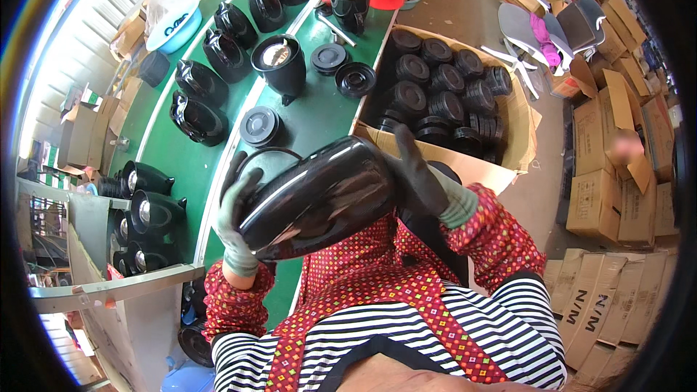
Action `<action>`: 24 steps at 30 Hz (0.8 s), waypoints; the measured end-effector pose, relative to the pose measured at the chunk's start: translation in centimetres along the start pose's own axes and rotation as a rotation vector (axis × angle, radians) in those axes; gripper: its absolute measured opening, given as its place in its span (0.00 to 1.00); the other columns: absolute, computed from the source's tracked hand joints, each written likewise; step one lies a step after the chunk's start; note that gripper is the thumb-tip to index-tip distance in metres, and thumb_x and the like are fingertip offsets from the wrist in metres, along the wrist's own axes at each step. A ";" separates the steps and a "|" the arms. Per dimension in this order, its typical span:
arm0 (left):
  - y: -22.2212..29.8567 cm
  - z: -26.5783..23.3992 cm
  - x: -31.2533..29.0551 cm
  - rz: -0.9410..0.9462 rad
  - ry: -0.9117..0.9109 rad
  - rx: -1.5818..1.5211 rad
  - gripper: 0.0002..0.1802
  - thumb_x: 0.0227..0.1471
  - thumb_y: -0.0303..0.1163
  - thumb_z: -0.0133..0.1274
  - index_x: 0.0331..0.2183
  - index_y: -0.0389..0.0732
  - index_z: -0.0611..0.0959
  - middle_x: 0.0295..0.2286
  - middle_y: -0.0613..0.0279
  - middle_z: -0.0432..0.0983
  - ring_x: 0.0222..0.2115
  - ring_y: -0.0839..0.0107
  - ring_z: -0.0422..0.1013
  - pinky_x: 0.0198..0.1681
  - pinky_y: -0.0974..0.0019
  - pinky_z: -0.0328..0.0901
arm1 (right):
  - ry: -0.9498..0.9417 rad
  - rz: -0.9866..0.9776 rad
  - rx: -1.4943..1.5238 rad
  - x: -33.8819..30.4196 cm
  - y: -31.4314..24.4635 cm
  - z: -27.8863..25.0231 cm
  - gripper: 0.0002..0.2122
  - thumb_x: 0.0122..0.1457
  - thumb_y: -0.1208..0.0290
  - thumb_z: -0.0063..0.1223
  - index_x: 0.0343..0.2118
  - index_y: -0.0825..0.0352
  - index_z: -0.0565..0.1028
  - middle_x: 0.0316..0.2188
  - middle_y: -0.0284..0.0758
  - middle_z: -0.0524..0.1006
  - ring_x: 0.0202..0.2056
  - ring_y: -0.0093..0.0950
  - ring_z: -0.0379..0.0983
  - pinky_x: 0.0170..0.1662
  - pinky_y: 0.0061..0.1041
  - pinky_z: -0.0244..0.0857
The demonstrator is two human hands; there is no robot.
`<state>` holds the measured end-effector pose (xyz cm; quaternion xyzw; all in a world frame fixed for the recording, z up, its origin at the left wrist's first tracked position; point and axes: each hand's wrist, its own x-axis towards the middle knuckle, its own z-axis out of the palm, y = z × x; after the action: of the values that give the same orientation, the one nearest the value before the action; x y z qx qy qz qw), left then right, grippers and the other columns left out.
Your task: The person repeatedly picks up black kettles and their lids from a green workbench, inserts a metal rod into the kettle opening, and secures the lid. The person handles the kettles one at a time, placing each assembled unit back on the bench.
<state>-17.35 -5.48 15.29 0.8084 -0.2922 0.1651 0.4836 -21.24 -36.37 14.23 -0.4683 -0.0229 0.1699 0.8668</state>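
Nearest to us are our black-and-white striped shirt (348, 316) and red patterned apron (341, 268). Just ahead, our two gloved hands have a large, glossy black, rounded vessel (323, 199) between them, held up off the table and lying tilted on its side. Our left hand (236, 210), in a grey-green glove, is partly closed, its fingers curled around the vessel's left end. Our right hand (421, 181), in a glove with a dark palm, is more widely open, its fingers fairly straight and its palm set against the right end, so both hands have hold of it.

Beyond it, on the green work table (305, 120), we see a round black plastic lid (259, 126), then an upright black jug with a silvery inside (280, 65) and two more lids side by side to its right. Right of the table stands an open cardboard box (519, 149) packed with round black lids (443, 91). Farther left, glossy black jugs (225, 54) stand in rows, with a light-blue basin (174, 27) past them. At far right, we see grey chairs (534, 29) and stacked cartons (592, 199).
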 end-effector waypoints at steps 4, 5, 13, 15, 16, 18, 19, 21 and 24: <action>-8.0 1.1 -5.4 -0.275 -0.172 -0.406 0.41 0.50 0.40 0.72 0.59 0.29 0.76 0.55 0.48 0.77 0.52 0.58 0.78 0.58 0.55 0.72 | -0.006 -0.722 -0.806 -1.8 0.8 -0.7 0.47 0.67 0.38 0.51 0.75 0.74 0.50 0.76 0.52 0.48 0.76 0.42 0.45 0.76 0.41 0.43; -5.9 1.5 -3.7 -0.265 -0.153 -0.422 0.39 0.48 0.39 0.72 0.57 0.29 0.78 0.56 0.47 0.77 0.51 0.57 0.78 0.57 0.56 0.73 | -0.068 -0.705 -0.695 -2.3 0.9 -0.4 0.48 0.66 0.42 0.55 0.76 0.73 0.47 0.78 0.50 0.43 0.78 0.43 0.40 0.76 0.42 0.40; 2.9 -0.6 2.5 0.119 -0.233 0.046 0.21 0.53 0.30 0.68 0.48 0.32 0.85 0.55 0.37 0.77 0.48 0.55 0.82 0.48 0.58 0.77 | 0.142 0.045 0.317 -0.5 1.1 1.0 0.31 0.76 0.47 0.38 0.71 0.66 0.61 0.60 0.41 0.75 0.59 0.29 0.73 0.66 0.35 0.64; 1.1 0.1 1.0 -0.606 -0.130 -0.557 0.26 0.54 0.32 0.67 0.52 0.31 0.83 0.56 0.42 0.77 0.51 0.58 0.79 0.55 0.58 0.75 | 0.007 -0.343 -0.050 -1.9 0.6 2.8 0.34 0.74 0.46 0.44 0.72 0.68 0.60 0.66 0.44 0.68 0.65 0.33 0.66 0.69 0.36 0.60; 0.1 1.0 0.0 -0.625 -0.133 -0.826 0.38 0.44 0.35 0.76 0.54 0.30 0.80 0.53 0.44 0.79 0.52 0.60 0.78 0.58 0.57 0.72 | 0.009 -0.532 -0.321 -2.3 1.6 1.8 0.36 0.72 0.46 0.48 0.72 0.69 0.58 0.70 0.45 0.63 0.69 0.35 0.62 0.70 0.37 0.57; -8.2 2.4 -4.7 -0.225 -0.263 -0.512 0.43 0.40 0.35 0.79 0.56 0.31 0.78 0.53 0.48 0.80 0.53 0.60 0.77 0.59 0.56 0.71 | -0.035 -0.880 -0.651 -2.7 1.6 0.5 0.38 0.70 0.48 0.54 0.73 0.70 0.56 0.74 0.47 0.55 0.74 0.38 0.54 0.73 0.38 0.52; -6.7 3.0 -3.4 -0.277 -0.237 -0.563 0.43 0.40 0.35 0.78 0.55 0.31 0.79 0.53 0.47 0.79 0.53 0.60 0.78 0.59 0.56 0.71 | -0.022 -0.903 -0.507 -2.5 2.2 0.7 0.35 0.72 0.52 0.52 0.72 0.71 0.58 0.73 0.46 0.57 0.73 0.37 0.56 0.73 0.38 0.53; -1.5 2.7 -0.1 -0.371 -0.178 -0.490 0.37 0.43 0.35 0.76 0.53 0.29 0.81 0.54 0.44 0.79 0.52 0.59 0.79 0.57 0.56 0.73 | -0.013 -0.759 -0.189 -2.4 3.5 0.1 0.30 0.74 0.55 0.48 0.71 0.71 0.61 0.71 0.45 0.62 0.71 0.35 0.60 0.73 0.37 0.55; 2.9 0.9 4.4 0.177 -0.264 0.065 0.32 0.47 0.35 0.74 0.50 0.27 0.83 0.52 0.42 0.80 0.48 0.58 0.82 0.51 0.58 0.77 | -0.002 -0.348 0.181 -1.6 5.7 -3.8 0.29 0.78 0.51 0.33 0.71 0.69 0.60 0.65 0.40 0.72 0.64 0.32 0.69 0.69 0.35 0.63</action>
<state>-15.84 -8.70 19.28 0.8095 -0.4176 0.1087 0.3981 -23.57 -37.03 7.61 -0.3774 -0.0889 0.0192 0.9216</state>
